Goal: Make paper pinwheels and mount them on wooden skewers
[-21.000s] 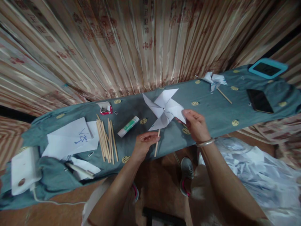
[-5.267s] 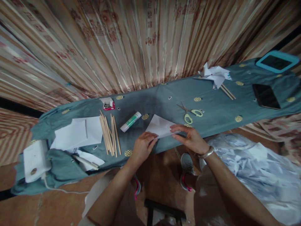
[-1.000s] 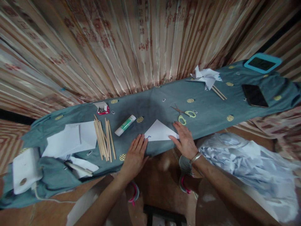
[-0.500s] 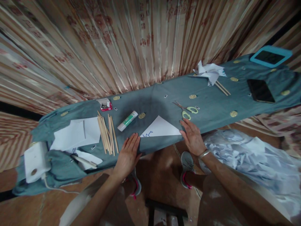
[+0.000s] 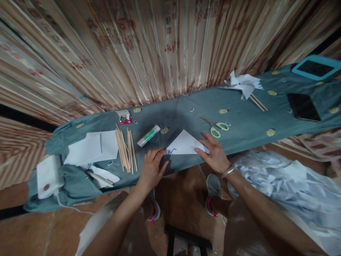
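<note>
A white sheet of paper folded into a triangle (image 5: 185,144) lies flat on the cloth, its point away from me, with blue pen lines near its left corner. My left hand (image 5: 152,169) touches that left corner with its fingertips, the thumb held apart. Over the right corner reaches the thumb of my right hand (image 5: 215,154); its index finger is spread along the slanted edge. Neither hand visibly grips the paper. Just beyond my right hand are scissors with pale green handles (image 5: 215,132). A glue stick (image 5: 148,136) lies left of the triangle.
Wooden sticks (image 5: 122,151), white paper sheets (image 5: 87,147) and a small red box (image 5: 125,117) are on the left, near a white device (image 5: 49,177). Right: paper pinwheels (image 5: 243,84), a phone (image 5: 303,106), a blue-framed tablet (image 5: 315,67). A plastic bag of paper scraps (image 5: 282,185) stands below.
The view has shifted slightly. My left fingertips have come onto the paper's left corner. My right hand has moved inward, its thumb now over the right corner.
</note>
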Demonstrator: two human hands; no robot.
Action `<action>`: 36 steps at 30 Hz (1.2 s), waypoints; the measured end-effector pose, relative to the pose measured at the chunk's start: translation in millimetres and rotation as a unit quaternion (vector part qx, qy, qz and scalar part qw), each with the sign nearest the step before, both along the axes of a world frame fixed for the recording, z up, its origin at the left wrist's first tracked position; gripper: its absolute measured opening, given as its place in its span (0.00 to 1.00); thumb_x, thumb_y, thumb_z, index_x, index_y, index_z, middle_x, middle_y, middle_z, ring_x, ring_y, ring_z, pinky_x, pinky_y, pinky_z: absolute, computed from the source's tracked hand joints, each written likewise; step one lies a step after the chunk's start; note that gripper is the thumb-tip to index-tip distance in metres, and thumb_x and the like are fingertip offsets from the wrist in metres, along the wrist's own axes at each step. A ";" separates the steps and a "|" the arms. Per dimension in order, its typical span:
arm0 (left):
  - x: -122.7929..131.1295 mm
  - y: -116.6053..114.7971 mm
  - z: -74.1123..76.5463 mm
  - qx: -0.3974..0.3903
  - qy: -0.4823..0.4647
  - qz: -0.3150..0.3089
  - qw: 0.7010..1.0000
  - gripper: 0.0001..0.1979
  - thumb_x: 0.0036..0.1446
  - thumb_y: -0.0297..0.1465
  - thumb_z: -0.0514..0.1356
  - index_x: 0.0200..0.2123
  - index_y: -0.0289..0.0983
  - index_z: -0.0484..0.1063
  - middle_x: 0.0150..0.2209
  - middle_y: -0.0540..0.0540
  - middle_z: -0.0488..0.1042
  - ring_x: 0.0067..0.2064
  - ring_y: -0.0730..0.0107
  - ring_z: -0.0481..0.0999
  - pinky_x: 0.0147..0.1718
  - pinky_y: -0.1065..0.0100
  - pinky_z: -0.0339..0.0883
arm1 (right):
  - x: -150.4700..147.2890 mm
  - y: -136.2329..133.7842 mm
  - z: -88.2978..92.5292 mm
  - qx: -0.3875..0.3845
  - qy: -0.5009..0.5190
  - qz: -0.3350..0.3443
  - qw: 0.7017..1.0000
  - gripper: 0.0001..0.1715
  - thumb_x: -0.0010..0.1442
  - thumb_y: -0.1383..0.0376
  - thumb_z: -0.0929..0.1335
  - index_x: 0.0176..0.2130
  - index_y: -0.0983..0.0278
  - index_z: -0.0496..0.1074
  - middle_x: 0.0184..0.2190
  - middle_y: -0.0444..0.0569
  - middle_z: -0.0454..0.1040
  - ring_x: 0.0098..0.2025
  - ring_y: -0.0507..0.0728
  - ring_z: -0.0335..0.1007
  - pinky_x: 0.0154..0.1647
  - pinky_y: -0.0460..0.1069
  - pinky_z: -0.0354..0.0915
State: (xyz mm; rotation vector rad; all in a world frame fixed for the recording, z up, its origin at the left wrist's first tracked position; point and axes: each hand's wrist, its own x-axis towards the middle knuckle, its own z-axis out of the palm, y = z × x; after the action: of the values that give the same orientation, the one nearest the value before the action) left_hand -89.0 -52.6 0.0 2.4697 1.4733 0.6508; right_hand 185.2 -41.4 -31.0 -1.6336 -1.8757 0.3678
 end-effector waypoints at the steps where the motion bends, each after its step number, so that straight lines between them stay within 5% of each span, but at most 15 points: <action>1: 2.3 1.6 -0.6 -0.007 -0.002 0.005 1.000 0.18 0.61 0.33 0.55 0.53 0.34 0.65 0.49 0.38 0.71 0.50 0.56 0.69 0.49 0.55 0.65 | -2.4 1.9 0.8 -0.006 0.020 0.000 1.000 0.24 0.59 0.49 0.66 0.44 0.65 0.74 0.59 0.62 0.65 0.60 0.68 0.62 0.59 0.65 0.58; 8: 16.4 8.7 7.8 0.032 -0.077 0.020 0.996 0.33 0.61 0.36 0.56 0.66 0.39 0.46 0.62 0.37 0.61 0.63 0.54 0.60 0.60 0.52 0.57 | -16.3 -0.6 19.3 0.005 0.166 -0.005 0.986 0.11 0.59 0.56 0.67 0.34 0.61 0.70 0.57 0.58 0.69 0.57 0.63 0.68 0.58 0.61 0.61; 14: 29.4 14.6 19.8 0.057 -0.094 0.017 0.994 0.35 0.62 0.35 0.55 0.67 0.40 0.42 0.66 0.37 0.56 0.66 0.53 0.55 0.62 0.50 0.53 | -31.9 -10.3 31.7 0.060 0.105 -0.001 0.993 0.09 0.63 0.59 0.64 0.36 0.61 0.70 0.55 0.56 0.71 0.56 0.61 0.69 0.57 0.59 0.63; 20: 34.9 17.7 17.6 -0.003 -0.101 -0.033 0.994 0.28 0.60 0.31 0.56 0.63 0.39 0.55 0.52 0.40 0.73 0.50 0.57 0.72 0.49 0.54 0.66 | -35.7 -15.4 36.7 0.087 0.041 0.043 0.994 0.09 0.63 0.61 0.63 0.35 0.61 0.71 0.53 0.55 0.73 0.54 0.62 0.69 0.57 0.61 0.63; 24: 36.1 20.4 16.7 -0.004 -0.119 -0.042 0.992 0.13 0.59 0.29 0.57 0.47 0.37 0.73 0.35 0.44 0.78 0.38 0.63 0.74 0.42 0.60 0.69 | -27.6 -13.3 43.5 0.040 0.118 0.038 0.991 0.09 0.61 0.58 0.67 0.34 0.61 0.73 0.50 0.54 0.75 0.52 0.62 0.71 0.55 0.60 0.64; 27: 37.5 21.5 21.8 -0.007 -0.171 -0.058 0.983 0.09 0.60 0.29 0.56 0.37 0.37 0.76 0.36 0.44 0.77 0.42 0.64 0.76 0.44 0.62 0.70 | -18.9 -9.4 51.5 -0.012 0.195 0.050 0.979 0.11 0.58 0.55 0.68 0.35 0.60 0.74 0.49 0.52 0.76 0.52 0.61 0.71 0.56 0.59 0.64; 33: 40.8 24.2 29.6 -0.070 -0.317 0.029 0.946 0.06 0.55 0.29 0.59 0.33 0.37 0.77 0.35 0.46 0.77 0.38 0.68 0.76 0.41 0.67 0.70 | -0.5 0.5 62.5 -0.085 0.355 0.040 0.930 0.17 0.57 0.51 0.69 0.40 0.59 0.76 0.42 0.48 0.80 0.47 0.60 0.75 0.54 0.59 0.66; 36: 47.2 27.4 25.8 -0.160 -0.469 0.118 0.860 0.08 0.48 0.33 0.65 0.32 0.35 0.77 0.31 0.48 0.78 0.34 0.68 0.76 0.37 0.68 0.69 | 4.0 6.5 61.3 -0.081 0.429 0.039 0.899 0.21 0.58 0.50 0.68 0.45 0.60 0.75 0.41 0.49 0.80 0.48 0.60 0.74 0.57 0.60 0.64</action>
State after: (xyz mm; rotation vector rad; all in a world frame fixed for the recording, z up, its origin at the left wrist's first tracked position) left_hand -41.9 -25.3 25.8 1.3519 1.2916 1.2812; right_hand 189.2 -34.9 30.3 -1.1780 -1.2396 1.0988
